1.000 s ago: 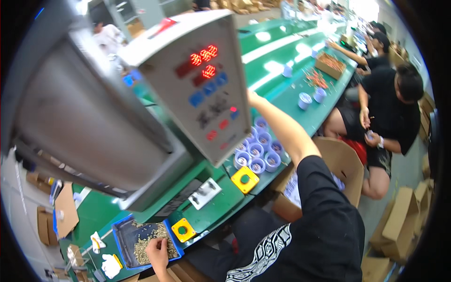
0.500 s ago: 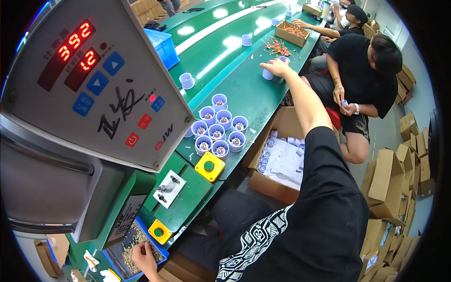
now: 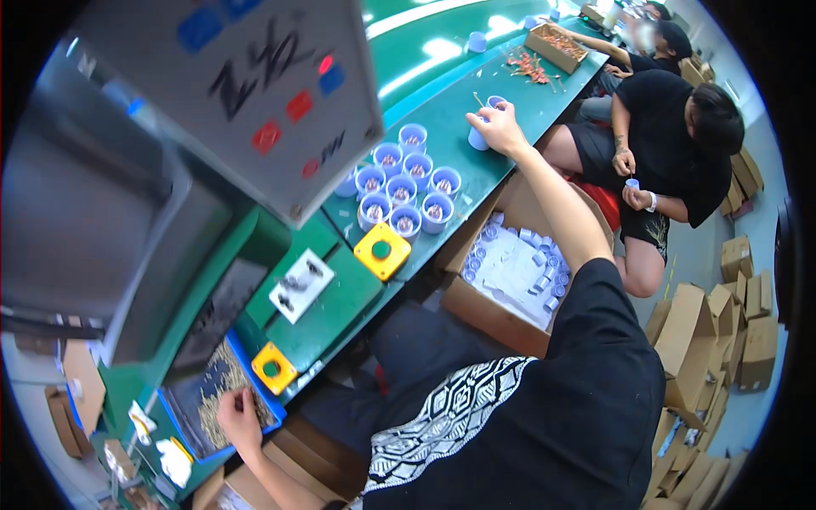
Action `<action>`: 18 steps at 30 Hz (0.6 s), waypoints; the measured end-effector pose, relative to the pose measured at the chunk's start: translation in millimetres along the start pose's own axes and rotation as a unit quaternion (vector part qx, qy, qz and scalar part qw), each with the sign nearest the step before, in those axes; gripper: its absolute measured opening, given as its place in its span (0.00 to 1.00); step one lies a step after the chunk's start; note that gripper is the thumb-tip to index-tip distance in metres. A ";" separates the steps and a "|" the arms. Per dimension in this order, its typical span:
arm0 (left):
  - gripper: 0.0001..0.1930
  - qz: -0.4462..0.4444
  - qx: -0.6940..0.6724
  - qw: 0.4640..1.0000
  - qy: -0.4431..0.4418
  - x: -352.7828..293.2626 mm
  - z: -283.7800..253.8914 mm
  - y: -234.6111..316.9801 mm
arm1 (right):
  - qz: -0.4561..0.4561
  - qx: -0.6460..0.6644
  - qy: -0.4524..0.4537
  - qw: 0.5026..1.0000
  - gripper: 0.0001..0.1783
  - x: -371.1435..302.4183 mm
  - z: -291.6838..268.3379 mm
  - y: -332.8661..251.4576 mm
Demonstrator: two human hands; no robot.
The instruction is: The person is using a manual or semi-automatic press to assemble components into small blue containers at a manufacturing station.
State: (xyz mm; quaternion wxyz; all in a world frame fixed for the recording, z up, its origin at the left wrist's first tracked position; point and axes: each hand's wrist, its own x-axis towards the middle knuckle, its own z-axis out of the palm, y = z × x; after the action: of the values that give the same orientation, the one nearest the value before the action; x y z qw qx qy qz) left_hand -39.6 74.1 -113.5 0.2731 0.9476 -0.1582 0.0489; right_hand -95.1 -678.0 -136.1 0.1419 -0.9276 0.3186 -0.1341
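Observation:
My right hand (image 3: 501, 129) reaches over the green bench and grips a light purple plastic cup (image 3: 478, 138), fingers curled at its rim. Another purple cup (image 3: 495, 102) stands just behind that hand. My left hand (image 3: 240, 416) is closed in a pinch above a blue tray (image 3: 279, 415) of small brass-coloured parts (image 3: 212, 406); whatever its fingertips hold is too small to make out. Between the hands, several purple cups (image 3: 400, 189) stand upright in a tight cluster, each with a metallic piece inside.
A control box (image 3: 289, 110) on a press looms at the left. Near it are a white fixture plate (image 3: 302, 285) and two yellow button boxes (image 3: 382, 251) (image 3: 274, 368). A carton (image 3: 489, 319) of purple parts stands below the bench edge. A co-worker (image 3: 671, 153) sits to the right.
The view has tilted and shifted. My right hand has closed on the cup and drawn it toward the cluster. My left hand stays by the tray of brass parts.

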 end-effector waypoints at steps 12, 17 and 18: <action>0.06 -0.011 -0.031 0.999 -0.005 -1.1 -0.4 4.3 | -0.190 0.164 0.247 0.936 0.16 -118.9 31.7 -78.3; 0.06 0.008 -0.034 0.999 0.011 -5.6 0.7 6.1 | -0.166 0.100 0.249 0.949 0.19 -138.3 27.8 -63.5; 0.06 0.012 -0.034 0.999 0.015 -5.8 1.3 6.2 | -0.183 0.101 0.246 0.947 0.20 -142.9 27.2 -57.2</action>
State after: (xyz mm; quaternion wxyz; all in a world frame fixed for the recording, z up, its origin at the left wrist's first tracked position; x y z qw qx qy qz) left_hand -47.1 70.0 -112.5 0.3072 0.9349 -0.1669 0.0609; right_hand -163.0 -540.0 -163.8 0.1253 -0.8890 0.1531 -0.4131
